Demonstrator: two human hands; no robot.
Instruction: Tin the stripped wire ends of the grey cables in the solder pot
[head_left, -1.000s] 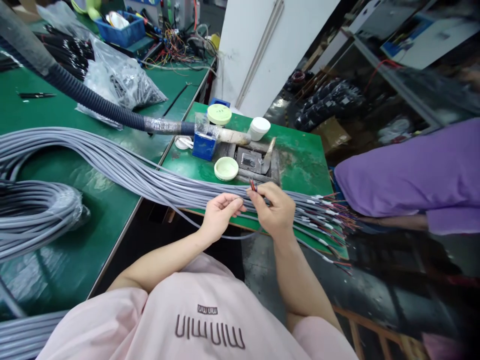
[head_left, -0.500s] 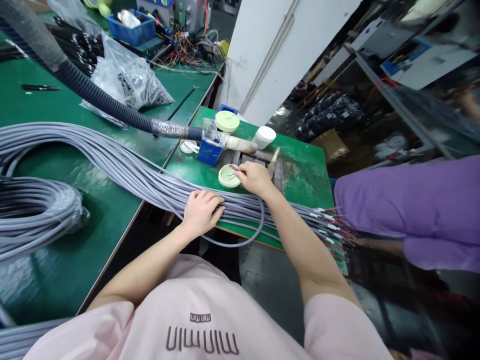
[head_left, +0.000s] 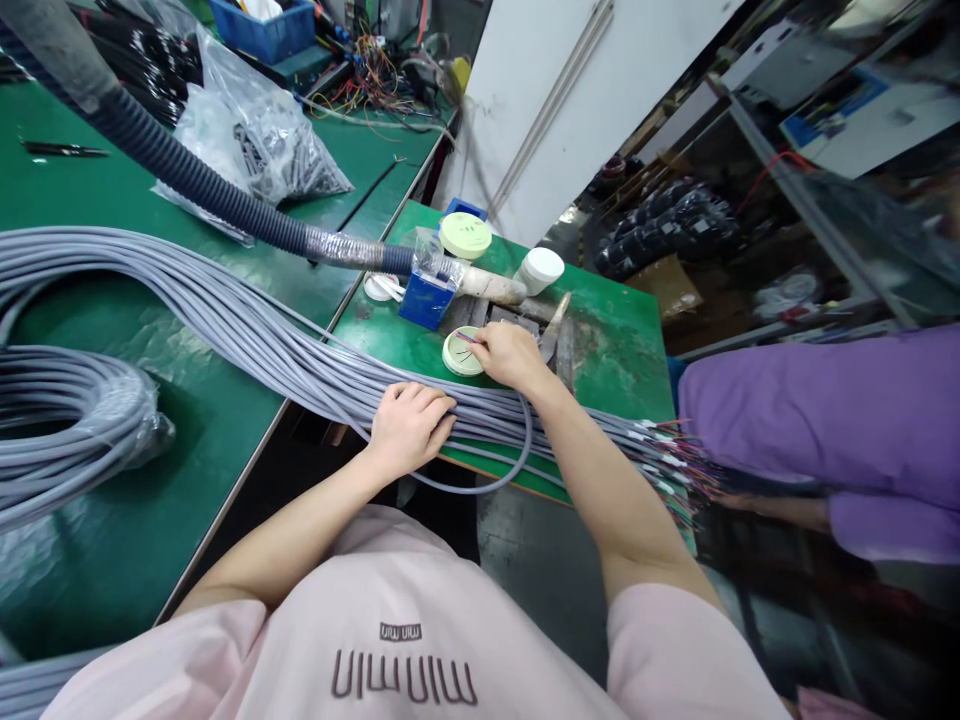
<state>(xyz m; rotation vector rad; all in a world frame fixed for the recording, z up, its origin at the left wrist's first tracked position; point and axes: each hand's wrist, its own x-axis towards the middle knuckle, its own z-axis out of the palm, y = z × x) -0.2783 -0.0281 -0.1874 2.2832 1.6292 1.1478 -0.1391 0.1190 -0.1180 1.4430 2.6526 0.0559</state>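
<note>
A thick bundle of grey cables (head_left: 300,365) runs across both tables. My left hand (head_left: 409,428) lies over it, fingers together and curled round the cables. My right hand (head_left: 511,357) is closed in a pinch on the end of one grey cable (head_left: 526,440), which loops down from under the hand past the table's front edge. Thin coloured wires (head_left: 466,339) stick out of that pinch above a shallow pale-yellow dish (head_left: 452,362); whether their tips touch it, I cannot tell. At the bundle's right end, many stripped wire ends (head_left: 686,465) fan out.
A ribbed hose (head_left: 247,222) ends in a pale nozzle beside a blue box (head_left: 426,300). Behind are a yellow-lidded tub (head_left: 466,236) and a white tub (head_left: 541,270). A coiled cable (head_left: 67,420) lies left. Someone in purple (head_left: 817,420) stands at the right, near the wire ends.
The view has shifted slightly, so the dish and tubs sit a little further right. Both hands keep nearly the same pose, the right still pinching the cable end over the dish.
</note>
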